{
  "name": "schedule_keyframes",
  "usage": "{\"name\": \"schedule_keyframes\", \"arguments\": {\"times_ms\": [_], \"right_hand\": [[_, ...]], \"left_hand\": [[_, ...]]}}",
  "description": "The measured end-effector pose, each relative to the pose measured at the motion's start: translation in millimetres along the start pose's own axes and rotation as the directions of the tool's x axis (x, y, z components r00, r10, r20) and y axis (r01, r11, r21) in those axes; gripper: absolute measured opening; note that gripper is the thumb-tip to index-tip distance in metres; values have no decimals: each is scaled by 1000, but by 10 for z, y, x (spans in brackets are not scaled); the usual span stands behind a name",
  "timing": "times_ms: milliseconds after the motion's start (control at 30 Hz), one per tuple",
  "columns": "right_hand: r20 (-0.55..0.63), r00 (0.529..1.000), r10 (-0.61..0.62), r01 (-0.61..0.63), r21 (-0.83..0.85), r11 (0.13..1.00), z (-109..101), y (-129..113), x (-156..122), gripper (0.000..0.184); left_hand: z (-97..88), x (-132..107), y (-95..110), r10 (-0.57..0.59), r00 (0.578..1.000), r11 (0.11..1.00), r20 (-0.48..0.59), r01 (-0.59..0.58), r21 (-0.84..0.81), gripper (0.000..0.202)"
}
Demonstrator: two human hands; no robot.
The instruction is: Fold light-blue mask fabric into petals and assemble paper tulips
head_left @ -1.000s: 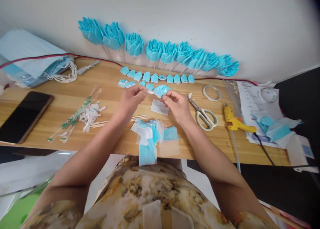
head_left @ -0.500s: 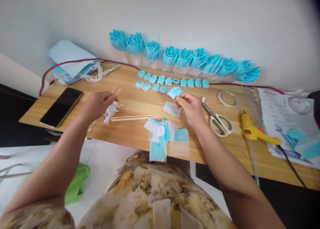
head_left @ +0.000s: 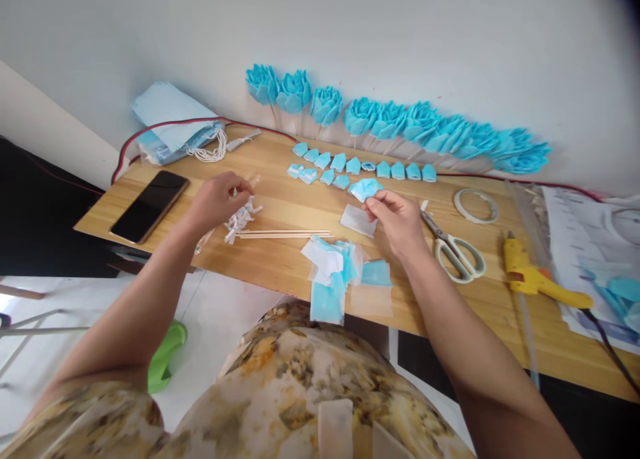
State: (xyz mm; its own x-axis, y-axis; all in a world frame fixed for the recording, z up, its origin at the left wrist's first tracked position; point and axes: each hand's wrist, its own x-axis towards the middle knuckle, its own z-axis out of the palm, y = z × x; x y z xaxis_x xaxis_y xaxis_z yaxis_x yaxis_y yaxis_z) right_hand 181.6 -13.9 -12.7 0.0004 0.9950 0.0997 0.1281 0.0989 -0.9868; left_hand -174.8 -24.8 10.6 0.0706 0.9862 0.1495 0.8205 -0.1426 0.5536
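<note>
My right hand (head_left: 397, 222) pinches a folded light-blue petal piece (head_left: 365, 189) between thumb and fingers, just above the table. Below it lies a small white rectangle of fabric (head_left: 359, 220). My left hand (head_left: 223, 202) hovers over crumpled white scraps (head_left: 243, 219), thumb and fingertips bent together. Whether anything small is between them does not show. Thin wooden sticks (head_left: 285, 234) lie between the hands. Nearer my body is a loose pile of blue and white fabric pieces (head_left: 328, 299). Short rows of folded blue petals (head_left: 339, 163) lie beyond my hands.
Finished blue flowers (head_left: 361, 116) on sticks lean against the wall. Scissors (head_left: 453, 249), a tape roll (head_left: 476, 206) and a yellow glue gun (head_left: 535, 277) lie right. At left are a phone (head_left: 150, 205) and a stack of masks (head_left: 175, 115). A red-black cable (head_left: 170, 122) runs along the back.
The whole view has shifted, so the table things appear further right. My left fingers now curl with a small gap behind the tips. My right hand still holds the petal piece.
</note>
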Motion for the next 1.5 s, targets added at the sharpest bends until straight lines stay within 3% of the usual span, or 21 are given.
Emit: {"name": "schedule_keyframes", "arguments": {"times_ms": [100,300,500,767,833,933,1033,1133,1300,1500], "right_hand": [[12,1000,-15,15,-19,1000,-11,10,0,13],[14,1000,4,-4,8,1000,-14,7,-10,15],[14,1000,3,-3,-4,1000,-1,-26,-17,14],[30,1000,-1,1,-19,1000,4,11,-19,15],[35,999,12,-11,-15,1000,18,-8,-30,15],[71,997,13,-12,-15,1000,44,-52,-58,16],[118,993,-11,13,-12,1000,58,-79,-88,18],[163,986,-40,42,-14,999,51,-80,-106,20],[191,980,-45,48,-11,999,24,-109,-106,22],[185,982,-29,35,-25,999,10,-150,-105,22]], "left_hand": [[-5,20,-8,8,1000,1000,17,-8,10,23],[54,60,-90,-34,998,999,-53,33,-17,31],[22,56,-122,36,999,997,-15,-37,-64,27],[-28,70,-98,-77,997,979,-28,70,-189,22],[8,50,-1,-64,996,973,-66,48,-227,25],[138,0,308,-26,994,939,-109,-13,-344,22],[350,-22,701,75,997,886,1,-66,-459,19],[583,31,989,87,989,831,122,-4,-556,26],[815,178,1146,25,969,656,245,169,-736,29],[842,210,1229,-39,954,594,299,263,-761,26]]}}
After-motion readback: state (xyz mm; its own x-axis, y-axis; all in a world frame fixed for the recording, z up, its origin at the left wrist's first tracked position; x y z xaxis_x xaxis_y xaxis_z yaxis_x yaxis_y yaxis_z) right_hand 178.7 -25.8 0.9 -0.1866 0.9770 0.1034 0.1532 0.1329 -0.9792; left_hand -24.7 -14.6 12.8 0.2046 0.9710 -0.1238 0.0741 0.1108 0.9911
